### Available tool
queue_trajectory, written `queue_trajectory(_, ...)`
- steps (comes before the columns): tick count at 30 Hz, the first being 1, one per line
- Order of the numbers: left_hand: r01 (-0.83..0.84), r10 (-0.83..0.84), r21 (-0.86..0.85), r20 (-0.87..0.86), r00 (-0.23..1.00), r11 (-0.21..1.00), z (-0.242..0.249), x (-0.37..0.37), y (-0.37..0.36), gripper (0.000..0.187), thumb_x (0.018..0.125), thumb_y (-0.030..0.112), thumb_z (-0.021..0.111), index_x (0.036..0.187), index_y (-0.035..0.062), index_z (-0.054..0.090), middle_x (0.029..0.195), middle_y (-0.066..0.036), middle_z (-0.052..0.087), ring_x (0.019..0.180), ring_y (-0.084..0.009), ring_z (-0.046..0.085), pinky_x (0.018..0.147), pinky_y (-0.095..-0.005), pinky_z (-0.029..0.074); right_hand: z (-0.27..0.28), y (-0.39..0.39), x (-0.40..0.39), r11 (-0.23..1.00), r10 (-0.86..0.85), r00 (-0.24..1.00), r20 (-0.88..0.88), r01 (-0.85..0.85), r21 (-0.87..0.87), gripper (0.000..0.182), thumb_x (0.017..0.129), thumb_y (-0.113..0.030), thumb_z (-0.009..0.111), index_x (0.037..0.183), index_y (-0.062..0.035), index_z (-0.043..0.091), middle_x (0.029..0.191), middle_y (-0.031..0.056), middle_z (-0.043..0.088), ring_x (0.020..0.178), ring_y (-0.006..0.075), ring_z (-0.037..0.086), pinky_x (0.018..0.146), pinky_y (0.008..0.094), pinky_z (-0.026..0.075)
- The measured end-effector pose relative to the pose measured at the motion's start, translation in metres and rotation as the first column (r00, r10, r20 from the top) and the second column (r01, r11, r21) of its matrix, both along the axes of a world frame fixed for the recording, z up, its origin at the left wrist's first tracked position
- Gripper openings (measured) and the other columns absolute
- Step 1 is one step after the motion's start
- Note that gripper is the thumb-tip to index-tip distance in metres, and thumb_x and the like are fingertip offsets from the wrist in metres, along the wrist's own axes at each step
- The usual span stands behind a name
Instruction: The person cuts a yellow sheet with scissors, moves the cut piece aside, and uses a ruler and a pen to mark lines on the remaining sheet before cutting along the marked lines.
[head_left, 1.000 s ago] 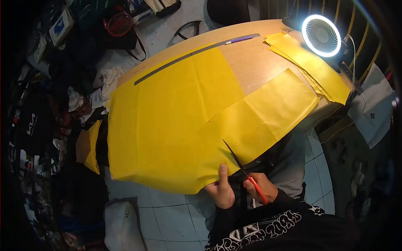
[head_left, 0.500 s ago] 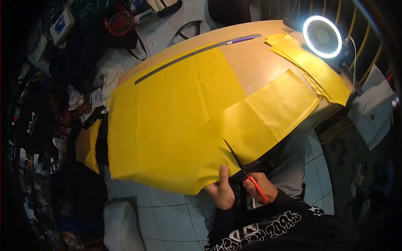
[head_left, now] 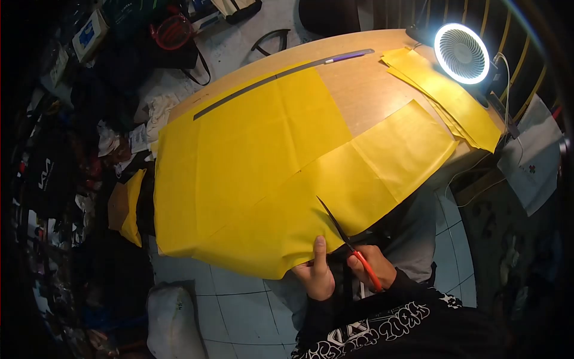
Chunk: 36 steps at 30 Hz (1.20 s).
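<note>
A large yellow sheet [head_left: 251, 161] covers much of the wooden table [head_left: 353, 90] and hangs over its near edge. My left hand [head_left: 317, 274] pinches the sheet's near edge, thumb on top and fingers underneath. Close by on the right, my right hand [head_left: 373, 266] is closed around the red handles of a pair of scissors [head_left: 338, 227]. Their dark blade lies over the sheet, pointing up and to the left; the other blade is hidden. A cut line runs across the sheet toward the right-hand strip.
A long metal ruler [head_left: 251, 91] and a purple pen [head_left: 350, 57] lie at the far edge. Folded yellow pieces [head_left: 442, 93] rest at the right beside a lit ring-shaped fan [head_left: 461, 54] with a cable. A grey-white bundle [head_left: 172, 320] stands on the tiled floor.
Almost nothing differs. The scissors and both hands stay in practically the same place on the sheet, and the whole view has shifted very slightly.
</note>
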<state>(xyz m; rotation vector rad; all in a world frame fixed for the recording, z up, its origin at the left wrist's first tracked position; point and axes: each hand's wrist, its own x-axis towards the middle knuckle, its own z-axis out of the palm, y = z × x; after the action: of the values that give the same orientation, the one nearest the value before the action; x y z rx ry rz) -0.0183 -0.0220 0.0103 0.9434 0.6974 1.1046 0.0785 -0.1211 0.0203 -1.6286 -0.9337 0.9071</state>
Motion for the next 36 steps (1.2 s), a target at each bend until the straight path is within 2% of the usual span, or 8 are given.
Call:
queue_trajectory(4, -0.003, 0.003, 0.003, -0.013, 1.0, 1.0, 0.0, 0.0, -0.001, 0.035, 0.092, -0.001, 0.058, 0.126, 0.0013, 0.049, 0.122, -0.008, 0.057, 0.109, -0.0174, 0.058, 0.092, -0.0316, 0.051, 0.006, 0.004, -0.001, 0.999, -0.022, 1.0, 0.009, 0.022, 0.039, 0.068, 0.092, -0.062, 0.05, 0.088, 0.0055, 0.056, 0.059, 0.0136, 0.05, 0.053, 0.0264, 0.052, 0.052, 0.0378, 0.041)
queue_trajectory(13, -0.001, 0.001, 0.001, -0.004, 1.0, 1.0, 0.0, -0.001, -0.001, 0.035, 0.091, -0.003, 0.058, 0.125, 0.0016, 0.049, 0.121, -0.008, 0.057, 0.109, -0.0174, 0.058, 0.091, -0.0314, 0.051, 0.005, 0.003, -0.001, 1.0, 0.006, 1.0, -0.013, -0.006, -0.009, 0.068, 0.092, -0.062, 0.05, 0.09, 0.006, 0.056, 0.06, 0.0139, 0.052, 0.055, 0.0273, 0.053, 0.053, 0.0375, 0.042)
queue_trajectory(16, -0.003, 0.003, 0.002, 0.008, 1.0, 1.0, 0.002, 0.0, -0.002, 0.035, 0.091, -0.003, 0.059, 0.125, 0.0017, 0.049, 0.119, -0.009, 0.057, 0.108, -0.0173, 0.059, 0.09, -0.0313, 0.051, 0.011, 0.007, -0.004, 0.997, -0.042, 0.997, 0.065, 0.037, 0.069, 0.076, 0.094, -0.067, 0.036, 0.069, 0.0027, 0.051, 0.054, 0.0126, 0.047, 0.051, 0.0225, 0.049, 0.05, 0.0373, 0.04)
queue_trajectory(19, -0.009, 0.009, 0.002, 0.004, 1.0, 1.0, 0.0, 0.0, -0.002, 0.035, 0.091, -0.003, 0.059, 0.125, 0.0018, 0.049, 0.119, -0.009, 0.058, 0.107, -0.0173, 0.059, 0.09, -0.0311, 0.051, 0.008, 0.009, -0.004, 0.996, -0.042, 0.998, 0.056, 0.037, 0.077, 0.077, 0.093, -0.068, 0.036, 0.069, 0.0026, 0.051, 0.055, 0.0124, 0.048, 0.052, 0.0223, 0.05, 0.051, 0.037, 0.04)
queue_trajectory(22, -0.02, 0.02, -0.005, 0.004, 1.0, 1.0, 0.001, 0.0, -0.003, 0.035, 0.091, -0.003, 0.059, 0.124, 0.0018, 0.049, 0.118, -0.009, 0.058, 0.107, -0.0173, 0.059, 0.09, -0.031, 0.051, 0.009, 0.008, -0.004, 0.999, -0.02, 0.999, 0.044, 0.018, 0.033, 0.076, 0.093, -0.068, 0.036, 0.07, 0.0022, 0.052, 0.056, 0.0125, 0.05, 0.052, 0.0225, 0.051, 0.051, 0.0369, 0.041)
queue_trajectory(25, -0.011, 0.011, -0.011, -0.004, 1.0, 1.0, 0.0, -0.001, -0.002, 0.035, 0.091, -0.003, 0.059, 0.124, 0.002, 0.05, 0.118, -0.009, 0.058, 0.107, -0.0173, 0.059, 0.09, -0.0309, 0.051, 0.005, 0.008, -0.003, 0.999, -0.027, 0.999, -0.037, 0.028, 0.035, 0.07, 0.091, -0.063, 0.05, 0.089, 0.0065, 0.057, 0.059, 0.0149, 0.053, 0.053, 0.028, 0.054, 0.052, 0.038, 0.043)
queue_trajectory(28, -0.007, 0.007, -0.007, -0.01, 1.0, 1.0, -0.001, -0.001, -0.002, 0.035, 0.091, -0.002, 0.059, 0.124, 0.0021, 0.05, 0.119, -0.009, 0.058, 0.107, -0.0174, 0.059, 0.09, -0.0308, 0.051, 0.004, 0.008, -0.003, 0.999, -0.016, 0.999, 0.032, 0.015, 0.046, 0.076, 0.093, -0.068, 0.037, 0.074, 0.003, 0.054, 0.057, 0.0125, 0.051, 0.052, 0.0229, 0.051, 0.051, 0.0363, 0.041)
queue_trajectory(36, -0.016, 0.016, -0.016, -0.008, 1.0, 1.0, 0.004, -0.001, -0.004, 0.035, 0.091, -0.002, 0.06, 0.124, 0.0025, 0.05, 0.119, -0.008, 0.058, 0.106, -0.0171, 0.059, 0.089, -0.0302, 0.051, 0.005, 0.009, 0.001, 1.0, 0.004, 0.999, 0.043, -0.004, -0.002, 0.077, 0.093, -0.069, 0.034, 0.073, 0.003, 0.054, 0.054, 0.0119, 0.05, 0.05, 0.0234, 0.052, 0.049, 0.0369, 0.041)
